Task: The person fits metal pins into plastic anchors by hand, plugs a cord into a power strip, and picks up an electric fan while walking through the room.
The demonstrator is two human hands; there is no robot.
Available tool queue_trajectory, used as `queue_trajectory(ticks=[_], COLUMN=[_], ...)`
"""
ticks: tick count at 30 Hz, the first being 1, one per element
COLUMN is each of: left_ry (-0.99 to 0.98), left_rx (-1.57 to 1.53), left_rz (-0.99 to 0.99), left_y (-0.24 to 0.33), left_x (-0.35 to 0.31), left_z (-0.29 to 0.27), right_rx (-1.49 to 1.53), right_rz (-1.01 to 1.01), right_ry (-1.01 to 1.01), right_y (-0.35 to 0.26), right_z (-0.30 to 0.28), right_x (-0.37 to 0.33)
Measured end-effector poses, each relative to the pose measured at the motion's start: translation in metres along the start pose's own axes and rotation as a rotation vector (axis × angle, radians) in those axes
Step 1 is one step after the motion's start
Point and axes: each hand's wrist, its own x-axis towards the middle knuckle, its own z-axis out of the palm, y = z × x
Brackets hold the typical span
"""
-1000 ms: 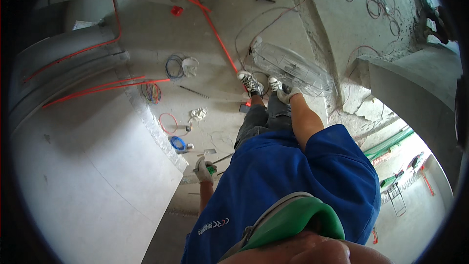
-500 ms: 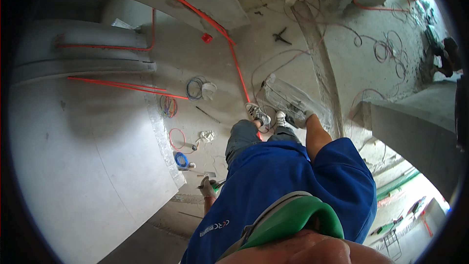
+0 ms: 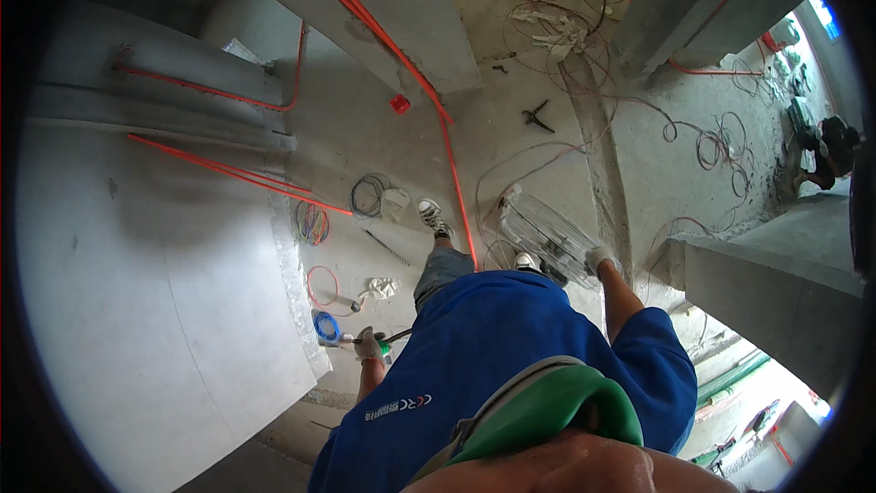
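Note:
My left hand (image 3: pixel 369 345), in a light glove, is closed around a green-and-dark tool (image 3: pixel 386 347) at my left side. A dark bar sticks out of the grip toward my body; I cannot tell the tool's exact kind. My right hand (image 3: pixel 604 261), also gloved, is at the right end of a long, silvery, see-through slatted object (image 3: pixel 546 230) lying slantwise in front of my feet. Its fingers are too small and blurred to show whether they grip the edge. Near my left hand lie a blue coil (image 3: pixel 327 326) and a crumpled white cloth (image 3: pixel 381 288).
Red conduit (image 3: pixel 459 192) runs along the floor ahead of me. Loose cable coils (image 3: pixel 721 141), a wire coil (image 3: pixel 370 194), dark pliers (image 3: pixel 537 116) and a red box (image 3: pixel 400 104) lie about. A pale panel (image 3: pixel 173 292) fills the left. Another person (image 3: pixel 829 151) crouches far right.
My left foot has stepped out to the left. My left hand has moved left and forward with the tool. My right hand has shifted slightly right along the slatted object; the view has tilted forward.

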Motion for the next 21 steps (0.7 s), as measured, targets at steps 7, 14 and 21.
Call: queue_trajectory(ticks=[7, 14, 21], left_ry=[-0.179, -0.512, -0.904], left_rx=[0.193, 0.216, 0.036], left_rz=[0.158, 0.411, 0.57], left_y=[0.184, 0.364, 0.442], left_x=[0.102, 0.161, 0.12], left_z=[0.086, 0.174, 0.321], right_rx=[-0.358, -0.369, -0.204], right_rz=[-0.15, -0.354, -0.73], right_ry=[0.155, 0.307, 0.436], right_y=[-0.022, -0.197, -0.369], right_z=[0.048, 0.166, 0.217], right_x=[0.007, -0.09, -0.217])
